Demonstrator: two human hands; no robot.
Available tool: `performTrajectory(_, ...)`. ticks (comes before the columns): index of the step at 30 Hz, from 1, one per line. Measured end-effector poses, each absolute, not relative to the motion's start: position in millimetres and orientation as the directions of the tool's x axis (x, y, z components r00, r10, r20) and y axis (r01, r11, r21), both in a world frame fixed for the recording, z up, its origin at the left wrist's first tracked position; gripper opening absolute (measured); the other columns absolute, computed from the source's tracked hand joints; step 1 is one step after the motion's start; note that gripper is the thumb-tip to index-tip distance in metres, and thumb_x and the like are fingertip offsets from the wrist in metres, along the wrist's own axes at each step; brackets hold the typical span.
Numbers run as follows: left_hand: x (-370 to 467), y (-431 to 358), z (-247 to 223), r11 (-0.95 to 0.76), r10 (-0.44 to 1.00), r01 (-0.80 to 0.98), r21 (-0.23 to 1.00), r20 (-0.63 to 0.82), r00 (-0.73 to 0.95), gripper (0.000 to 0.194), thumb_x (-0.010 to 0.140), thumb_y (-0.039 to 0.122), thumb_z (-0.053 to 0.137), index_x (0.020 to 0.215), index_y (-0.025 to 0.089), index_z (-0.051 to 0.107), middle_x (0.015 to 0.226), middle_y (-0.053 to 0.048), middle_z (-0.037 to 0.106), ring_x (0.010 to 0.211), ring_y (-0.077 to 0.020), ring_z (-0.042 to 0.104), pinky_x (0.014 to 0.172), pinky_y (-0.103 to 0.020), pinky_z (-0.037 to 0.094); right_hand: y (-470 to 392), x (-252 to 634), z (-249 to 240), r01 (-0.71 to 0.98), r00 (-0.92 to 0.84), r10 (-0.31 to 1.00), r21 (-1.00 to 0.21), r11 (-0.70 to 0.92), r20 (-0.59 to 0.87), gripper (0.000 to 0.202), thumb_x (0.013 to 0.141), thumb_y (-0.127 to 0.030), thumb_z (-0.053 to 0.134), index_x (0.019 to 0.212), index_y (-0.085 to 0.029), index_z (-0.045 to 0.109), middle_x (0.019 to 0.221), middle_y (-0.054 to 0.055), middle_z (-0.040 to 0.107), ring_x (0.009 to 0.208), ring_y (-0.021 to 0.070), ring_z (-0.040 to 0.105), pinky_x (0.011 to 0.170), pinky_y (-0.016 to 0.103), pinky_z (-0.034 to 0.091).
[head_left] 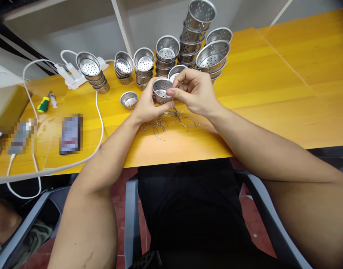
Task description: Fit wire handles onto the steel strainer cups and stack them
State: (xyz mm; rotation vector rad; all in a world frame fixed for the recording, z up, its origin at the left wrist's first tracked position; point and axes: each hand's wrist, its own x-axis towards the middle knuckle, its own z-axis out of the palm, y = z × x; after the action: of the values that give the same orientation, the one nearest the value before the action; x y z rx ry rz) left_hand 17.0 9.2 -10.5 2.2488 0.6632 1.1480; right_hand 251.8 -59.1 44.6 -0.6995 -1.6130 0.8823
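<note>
A small perforated metal cup is tilted up above the table, its open mouth showing the holes in its base. My left hand wraps around its left side and underneath, closed on it. Against the cup's right rim, my right hand is closed in a pinch of thumb and index finger. Whatever lies between those fingertips is too small to make out. Several curved thin metal wires lie in a loose pile on the table just below both hands.
Stacks of similar cups line the back, the tallest stack behind my right hand. One single cup stands left. A power strip, white cable, green-handled screwdriver and blurred phone lie on the left.
</note>
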Motion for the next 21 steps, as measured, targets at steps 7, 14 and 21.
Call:
performTrajectory(7,15.3,5.9,-10.5,-0.779,0.594,0.198,0.595,0.599,0.537,0.105,0.093,0.100,0.089,0.165,0.032,0.057,0.151,-0.011,0.074,0.150,-0.0401,0.079,0.138,-0.068,0.063,-56.2,252.6,42.1,-0.019,-0.251,0.833,-0.863,0.505,0.493,0.072,0.079,-0.088,0.112,0.089,-0.030,0.069,0.083,0.003,0.070,0.073,0.0225,0.063,0.059,0.042,0.061)
performTrajectory(14,16.4,3.5,-8.5,-0.749,0.627,0.215,0.626,0.566,0.535,0.108,0.090,0.103,0.088,0.164,0.030,0.057,0.154,-0.012,0.076,0.148,-0.0398,0.081,0.136,-0.066,0.065,-56.2,252.9,42.2,0.006,-0.258,0.825,-0.853,0.521,0.502,0.074,0.080,-0.094,0.107,0.091,-0.029,0.073,0.082,0.004,0.070,0.078,0.0239,0.068,0.065,0.041,0.065)
performTrajectory(21,10.8,21.2,-18.9,-0.797,0.576,0.157,0.584,0.654,0.491,0.104,0.097,0.102,0.082,0.170,0.034,0.051,0.158,-0.011,0.073,0.153,-0.0371,0.080,0.140,-0.064,0.063,-72.2,256.6,50.2,0.245,-0.143,0.768,-0.730,0.638,0.624,0.058,0.104,-0.091,0.084,0.114,-0.034,0.085,0.124,0.013,0.083,0.111,0.0355,0.078,0.092,0.055,0.076)
